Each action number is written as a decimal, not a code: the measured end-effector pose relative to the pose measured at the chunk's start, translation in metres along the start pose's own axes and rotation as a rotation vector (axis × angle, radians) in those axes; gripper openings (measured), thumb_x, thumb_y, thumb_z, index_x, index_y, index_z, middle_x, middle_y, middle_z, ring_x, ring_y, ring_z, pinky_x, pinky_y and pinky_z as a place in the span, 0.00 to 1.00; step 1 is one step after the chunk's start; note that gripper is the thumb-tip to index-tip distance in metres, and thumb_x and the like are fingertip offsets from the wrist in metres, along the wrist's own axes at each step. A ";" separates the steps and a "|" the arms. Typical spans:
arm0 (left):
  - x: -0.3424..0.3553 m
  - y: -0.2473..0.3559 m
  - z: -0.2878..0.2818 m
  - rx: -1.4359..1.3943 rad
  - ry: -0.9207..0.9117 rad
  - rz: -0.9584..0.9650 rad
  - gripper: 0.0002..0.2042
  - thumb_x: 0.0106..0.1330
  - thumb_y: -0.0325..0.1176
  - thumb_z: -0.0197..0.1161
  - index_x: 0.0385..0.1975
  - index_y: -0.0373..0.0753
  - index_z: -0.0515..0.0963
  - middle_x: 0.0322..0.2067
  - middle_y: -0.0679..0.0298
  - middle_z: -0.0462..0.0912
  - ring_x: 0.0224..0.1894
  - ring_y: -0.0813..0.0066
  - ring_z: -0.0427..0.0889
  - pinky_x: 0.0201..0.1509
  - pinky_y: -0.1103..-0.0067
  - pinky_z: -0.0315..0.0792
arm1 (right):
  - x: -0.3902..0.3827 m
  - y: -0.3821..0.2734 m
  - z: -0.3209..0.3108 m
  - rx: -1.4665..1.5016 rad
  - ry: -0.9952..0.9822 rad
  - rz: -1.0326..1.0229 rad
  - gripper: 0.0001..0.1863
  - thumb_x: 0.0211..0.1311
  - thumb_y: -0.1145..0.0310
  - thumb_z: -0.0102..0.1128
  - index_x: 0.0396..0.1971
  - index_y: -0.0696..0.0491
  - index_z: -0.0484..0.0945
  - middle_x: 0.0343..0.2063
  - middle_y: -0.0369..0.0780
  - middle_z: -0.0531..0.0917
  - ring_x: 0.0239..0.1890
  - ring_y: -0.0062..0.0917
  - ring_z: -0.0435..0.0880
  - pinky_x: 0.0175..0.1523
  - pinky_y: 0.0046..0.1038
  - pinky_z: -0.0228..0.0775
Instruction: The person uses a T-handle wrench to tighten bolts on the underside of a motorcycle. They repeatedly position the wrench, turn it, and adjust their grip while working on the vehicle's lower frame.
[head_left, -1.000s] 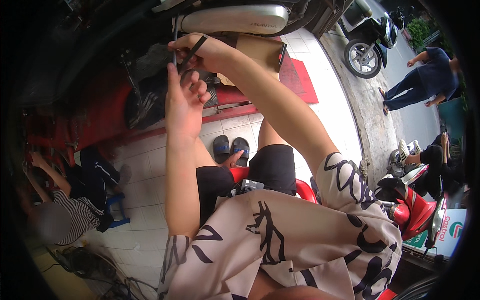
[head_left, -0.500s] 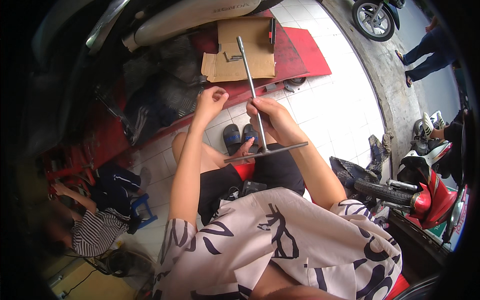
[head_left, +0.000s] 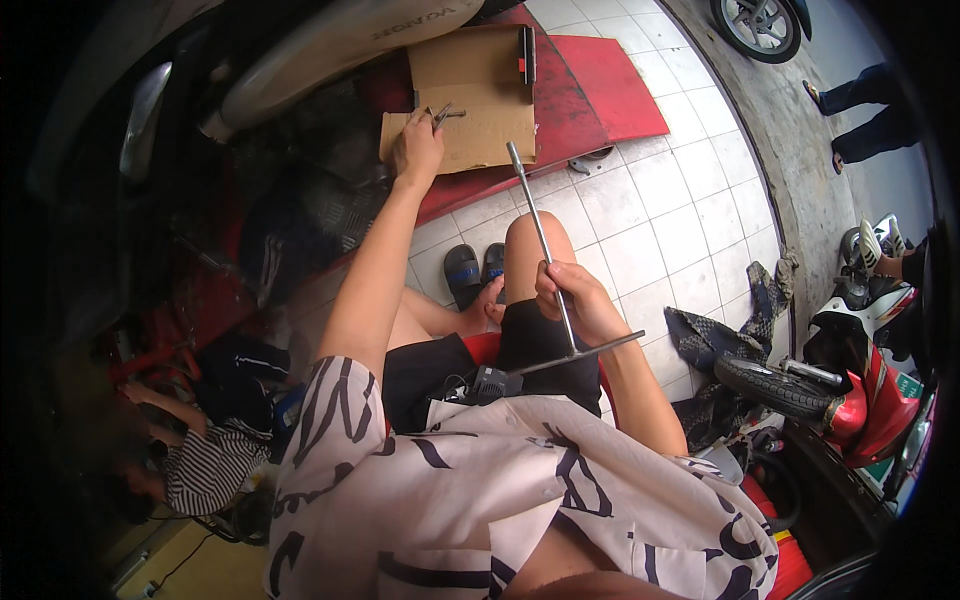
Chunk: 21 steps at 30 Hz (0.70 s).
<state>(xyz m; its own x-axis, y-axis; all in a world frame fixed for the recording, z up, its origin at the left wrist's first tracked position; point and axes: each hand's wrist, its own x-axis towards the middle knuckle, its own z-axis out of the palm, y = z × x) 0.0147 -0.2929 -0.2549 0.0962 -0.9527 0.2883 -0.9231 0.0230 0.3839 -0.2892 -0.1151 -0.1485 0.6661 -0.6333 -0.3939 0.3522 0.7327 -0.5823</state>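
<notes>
A long metal T-handle socket wrench (head_left: 544, 236) slants across my lap, its socket end pointing up toward a flattened cardboard box (head_left: 470, 70) on a red platform. My right hand (head_left: 576, 298) grips the wrench shaft just above the crossbar. My left hand (head_left: 419, 146) reaches onto the cardboard, its fingers closed at a few small metal parts (head_left: 443, 114) lying there; they partly hide what they pinch.
Above hangs a motorbike's silver exhaust (head_left: 340, 50). The red platform (head_left: 615, 90) borders white floor tiles. At left a person in a striped top (head_left: 210, 465) works low down. At right lie a tyre (head_left: 775, 388), dark cloth and red scooters (head_left: 875, 400); a person's legs (head_left: 865, 110) show outside.
My hands, earlier together near the exhaust, have separated. My right hand came down and right with the wrench; my left hand moved forward onto the small parts on the cardboard.
</notes>
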 end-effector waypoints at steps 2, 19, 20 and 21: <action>-0.006 0.001 -0.008 -0.004 -0.024 -0.042 0.07 0.57 0.25 0.64 0.35 0.34 0.78 0.35 0.53 0.81 0.37 0.53 0.81 0.39 0.65 0.75 | 0.001 0.003 0.003 -0.068 0.004 0.007 0.17 0.74 0.58 0.42 0.23 0.48 0.66 0.16 0.26 0.62 0.18 0.11 0.57 0.23 0.18 0.45; -0.095 0.080 -0.154 -1.858 -0.339 -0.588 0.06 0.70 0.36 0.58 0.38 0.42 0.78 0.36 0.66 0.84 0.42 0.73 0.82 0.44 0.74 0.76 | -0.037 0.029 0.069 -0.265 -0.119 -0.021 0.17 0.75 0.58 0.43 0.23 0.48 0.66 0.18 0.27 0.63 0.19 0.11 0.58 0.26 0.18 0.50; -0.097 0.081 -0.157 -1.886 -0.338 -0.597 0.06 0.70 0.36 0.58 0.38 0.42 0.78 0.36 0.66 0.84 0.42 0.73 0.82 0.44 0.74 0.76 | -0.039 0.031 0.070 -0.257 -0.116 -0.032 0.18 0.75 0.58 0.43 0.23 0.49 0.66 0.17 0.27 0.63 0.18 0.12 0.58 0.26 0.18 0.50; -0.099 0.083 -0.160 -1.915 -0.337 -0.610 0.06 0.70 0.36 0.59 0.38 0.42 0.78 0.36 0.66 0.83 0.42 0.73 0.82 0.44 0.74 0.76 | -0.041 0.033 0.070 -0.243 -0.125 -0.046 0.18 0.75 0.58 0.43 0.23 0.49 0.65 0.17 0.27 0.63 0.18 0.12 0.58 0.25 0.18 0.50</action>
<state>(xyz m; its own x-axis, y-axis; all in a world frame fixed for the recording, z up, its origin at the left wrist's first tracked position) -0.0117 -0.1480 -0.1118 -0.0881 -0.9605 -0.2638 0.7118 -0.2460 0.6579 -0.2585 -0.0477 -0.1016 0.7345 -0.6175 -0.2813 0.2255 0.6131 -0.7571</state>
